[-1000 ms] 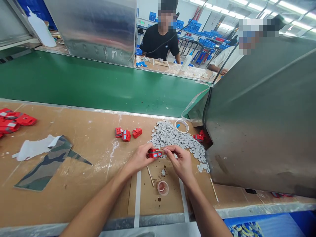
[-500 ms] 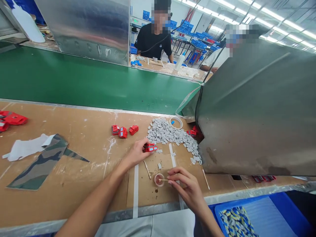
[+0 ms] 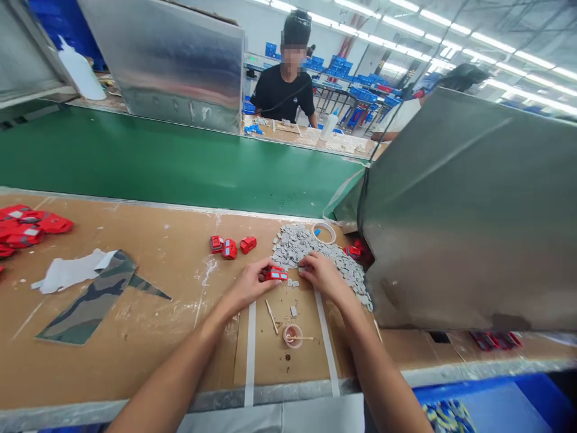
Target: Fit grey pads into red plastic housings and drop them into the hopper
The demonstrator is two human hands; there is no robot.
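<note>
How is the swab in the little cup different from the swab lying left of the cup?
The cup swab has one end inside the cup and crosses its rim; the loose swab lies on the cardboard. The cup swab points sideways; the loose swab runs more front to back. Both are thin, pale and unheld.

The held red toy part (image 3: 276, 274) looks like glossy plastic, the grey tiles (image 3: 294, 243) matt plastic, the near cup (image 3: 285, 332) clear plastic. The far left panel (image 3: 166, 66) is shiny metal, the right panel (image 3: 455, 210) duller, stained metal; the green belt (image 3: 180, 162) gleams smoothly.
</note>
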